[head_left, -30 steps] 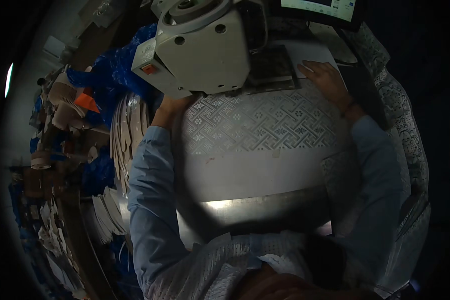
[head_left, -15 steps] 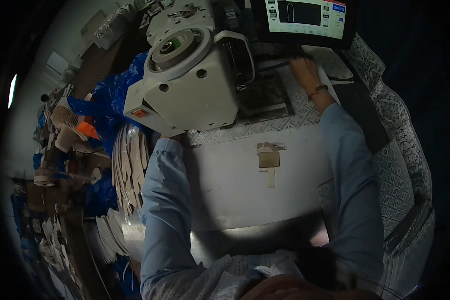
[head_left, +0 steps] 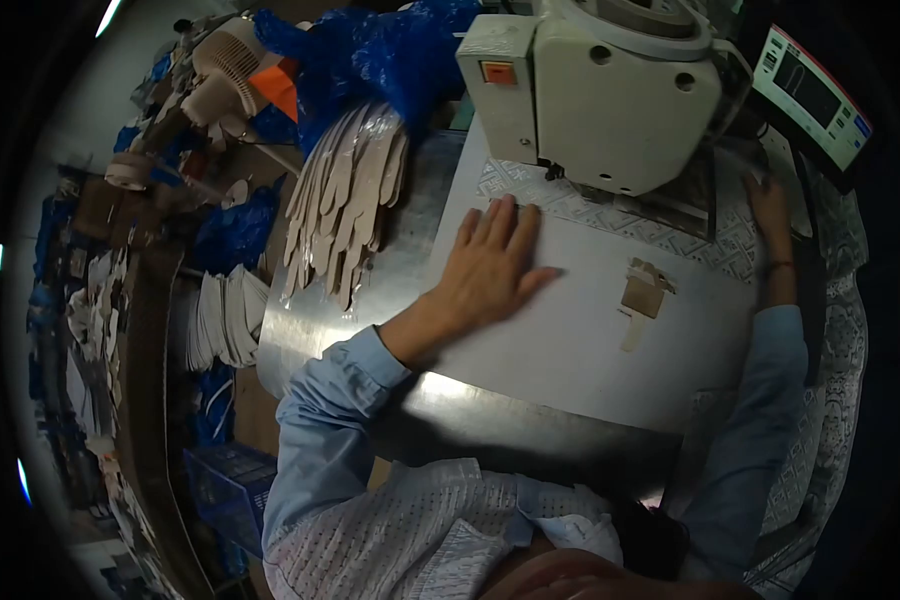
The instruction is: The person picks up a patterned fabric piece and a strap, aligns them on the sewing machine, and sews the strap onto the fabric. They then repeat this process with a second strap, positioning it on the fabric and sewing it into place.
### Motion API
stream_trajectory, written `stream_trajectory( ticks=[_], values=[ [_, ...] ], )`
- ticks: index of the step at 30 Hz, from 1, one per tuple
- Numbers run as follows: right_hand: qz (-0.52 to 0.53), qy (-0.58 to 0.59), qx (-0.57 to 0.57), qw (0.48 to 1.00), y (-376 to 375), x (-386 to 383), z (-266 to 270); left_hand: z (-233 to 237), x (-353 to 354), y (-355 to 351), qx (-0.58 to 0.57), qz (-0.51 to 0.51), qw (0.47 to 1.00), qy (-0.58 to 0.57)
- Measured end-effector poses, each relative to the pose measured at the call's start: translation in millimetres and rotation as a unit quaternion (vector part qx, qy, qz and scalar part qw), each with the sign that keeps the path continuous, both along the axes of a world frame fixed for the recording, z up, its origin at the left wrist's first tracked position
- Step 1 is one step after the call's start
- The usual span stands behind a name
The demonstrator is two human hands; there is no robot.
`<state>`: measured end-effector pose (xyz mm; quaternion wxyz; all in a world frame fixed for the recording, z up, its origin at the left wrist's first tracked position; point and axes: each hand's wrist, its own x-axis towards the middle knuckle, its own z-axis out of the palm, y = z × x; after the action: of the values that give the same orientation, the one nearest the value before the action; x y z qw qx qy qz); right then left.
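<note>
My left hand [head_left: 488,268] lies flat with spread fingers on the white sheet [head_left: 550,345], its fingertips at the edge of the patterned strip [head_left: 570,208]. Nothing is in it. At the right, my right hand [head_left: 767,205] is at the end of the patterned strip, beside the sewing machine [head_left: 615,110]; its fingers are blurred and I cannot make out whether they hold anything. A small tan square [head_left: 642,296] with a pale tab sits on the white sheet between my hands.
Long beige pieces [head_left: 348,195] in clear plastic lie left of the sheet, below a blue plastic bag [head_left: 370,60]. A lit screen [head_left: 815,95] stands at the back right. Further left are a fan [head_left: 225,70] and a blue crate [head_left: 228,490].
The view has swung left, so the machine and screen appear further right. My left hand, hidden behind the machine before, now lies on the white sheet. My right hand remains near the strip's right end.
</note>
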<state>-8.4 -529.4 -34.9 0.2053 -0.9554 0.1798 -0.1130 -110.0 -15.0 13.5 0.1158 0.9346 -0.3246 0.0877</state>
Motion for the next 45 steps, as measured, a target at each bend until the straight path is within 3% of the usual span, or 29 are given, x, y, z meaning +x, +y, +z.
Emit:
stream_trajectory(
  ticks=[1, 4, 10, 17, 45],
  values=[
    [-0.023, -0.025, -0.059, 0.998, 9, 1, 0, -6, -6, -6, -0.005, 0.009, 1.0, -0.001],
    [-0.064, -0.098, -0.053, 0.992, 59, -21, 13, -12, -8, -17, 0.003, 0.026, 0.999, -0.048],
    [-0.076, -0.086, -0.02, 0.993, 38, -13, 2, -16, -10, -16, -0.033, 0.003, 0.999, -0.027],
    [-0.043, -0.075, -0.074, 0.994, -7, -11, -13, -16, -6, -14, -0.038, -0.018, 0.999, -0.004],
    [-0.041, -0.082, -0.064, 0.994, -14, -17, -9, -19, -7, -11, -0.063, -0.019, 0.998, -0.006]
  ],
)
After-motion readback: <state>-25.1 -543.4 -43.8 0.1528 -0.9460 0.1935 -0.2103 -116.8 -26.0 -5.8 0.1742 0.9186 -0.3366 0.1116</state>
